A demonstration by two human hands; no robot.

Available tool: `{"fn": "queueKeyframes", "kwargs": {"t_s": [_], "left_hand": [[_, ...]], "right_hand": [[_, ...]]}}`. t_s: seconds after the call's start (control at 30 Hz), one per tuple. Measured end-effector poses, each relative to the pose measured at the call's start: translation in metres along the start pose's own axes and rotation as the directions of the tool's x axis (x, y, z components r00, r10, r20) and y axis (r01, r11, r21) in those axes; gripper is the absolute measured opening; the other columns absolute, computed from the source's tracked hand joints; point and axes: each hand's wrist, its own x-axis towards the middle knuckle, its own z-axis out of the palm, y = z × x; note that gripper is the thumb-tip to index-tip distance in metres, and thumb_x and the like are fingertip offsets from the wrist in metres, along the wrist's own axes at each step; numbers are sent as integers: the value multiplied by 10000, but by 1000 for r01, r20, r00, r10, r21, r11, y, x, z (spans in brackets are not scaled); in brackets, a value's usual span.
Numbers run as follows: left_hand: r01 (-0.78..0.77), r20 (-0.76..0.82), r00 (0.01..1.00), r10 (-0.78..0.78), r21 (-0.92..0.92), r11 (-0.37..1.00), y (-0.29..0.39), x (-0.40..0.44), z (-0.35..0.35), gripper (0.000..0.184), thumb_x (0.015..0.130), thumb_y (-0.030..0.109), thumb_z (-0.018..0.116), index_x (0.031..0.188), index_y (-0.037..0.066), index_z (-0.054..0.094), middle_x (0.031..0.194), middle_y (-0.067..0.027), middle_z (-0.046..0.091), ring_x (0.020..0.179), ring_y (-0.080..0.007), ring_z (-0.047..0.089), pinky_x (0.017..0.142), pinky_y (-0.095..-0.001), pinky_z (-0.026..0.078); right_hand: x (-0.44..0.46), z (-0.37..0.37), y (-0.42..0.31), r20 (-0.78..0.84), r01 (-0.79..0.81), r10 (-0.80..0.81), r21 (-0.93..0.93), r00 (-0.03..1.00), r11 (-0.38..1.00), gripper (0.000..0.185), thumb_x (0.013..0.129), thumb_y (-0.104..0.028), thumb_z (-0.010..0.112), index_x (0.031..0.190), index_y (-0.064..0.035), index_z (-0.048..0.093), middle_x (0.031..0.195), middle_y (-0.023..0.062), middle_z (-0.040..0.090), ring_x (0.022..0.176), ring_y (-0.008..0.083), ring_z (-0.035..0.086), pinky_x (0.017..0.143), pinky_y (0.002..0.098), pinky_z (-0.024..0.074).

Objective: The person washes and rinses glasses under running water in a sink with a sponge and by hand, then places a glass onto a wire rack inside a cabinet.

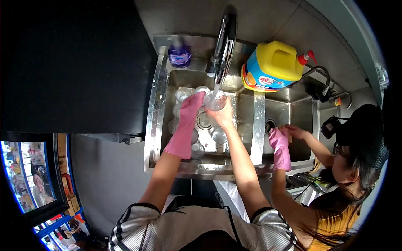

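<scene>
Your bare right hand (pixel 224 115) pinched clear round glass (pixel 217 102) under water; pink-gloved left hand (pixel 192 105), fingers unclear; more glasses (pixel 198 149) lay unheld in steel sink (pixel 151 138).

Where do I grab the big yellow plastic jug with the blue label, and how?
Grip the moulded yellow plastic handle of the jug, probably from above: it forms a loop on top that fingers could hook, beside the red plastic pump.
</scene>
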Motion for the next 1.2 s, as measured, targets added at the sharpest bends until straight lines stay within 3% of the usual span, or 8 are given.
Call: {"fn": "queueKeyframes", "kwargs": {"t_s": [0.27,0.4,0.5,0.8,0.87,1.03,1.1,1.2], "left_hand": [[145,108,986,-124,-217,965,7,9,-12,435,914,326,511,1174,-22,532,1173,-171,562,1073,-250,553,959,-359,405],[182,63,983,-173,-181,966,1,-4,-30,447,921,355,488,1176,-10,528,1165,-160,565,1094,-240,535,963,-362,398],[201,-47,976,-213,-185,962,10,-14,-33,417,924,337,482,1153,-7,540,1152,-145,574,1059,-233,552,943,-354,409],[225,-213,944,-251,-139,964,24,-38,-40,272,868,232,587,1050,34,627,961,-52,660,861,-157,622,785,-266,470],[11,17,1000,-13,87,996,7,-34,-46,250,850,197,599,1016,15,643,954,-64,659,859,-136,617,792,-256,468],[-268,-123,896,426,613,743,6,-28,9,269,812,219,648,935,-20,651,860,-61,662,821,-100,602,703,-241,472],[211,-412,909,-60,333,919,54,-37,39,222,793,175,684,937,10,648,882,-82,667,790,-158,618,710,-253,488],[276,-305,902,-305,-135,952,13,-3,31,172,784,154,694,895,34,641,833,-74,660,748,-149,611,709,-264,494]], "right_hand": [[-13,-18,22,428,-489,355,258,831,833,483,719,-301,664,1090,-7,568,833,65,636,746,175,613,671,277,486],[-17,-14,26,646,-791,469,408,603,456,441,752,-426,596,1085,-140,556,869,104,588,721,217,588,597,336,487],[-11,-17,24,767,-923,514,305,384,235,807,655,-582,617,1145,34,440,852,169,568,749,254,572,579,323,467],[-5,24,32,585,-784,548,570,598,246,636,747,-499,634,1042,50,510,842,143,606,645,219,590,605,320,511],[-2,46,28,305,-462,422,818,854,342,419,842,-344,601,1072,0,536,889,100,607,717,193,595,630,303,514],[10,82,16,-58,-50,508,979,859,196,161,831,-183,636,964,-102,596,887,16,598,743,160,571,611,277,481],[5,68,7,-61,-62,557,978,828,199,176,796,-159,674,901,-123,538,881,23,590,796,166,569,689,294,477],[4,39,-20,-8,-178,675,962,738,205,238,780,-247,693,887,-131,516,867,18,565,806,168,556,731,316,479]]}}
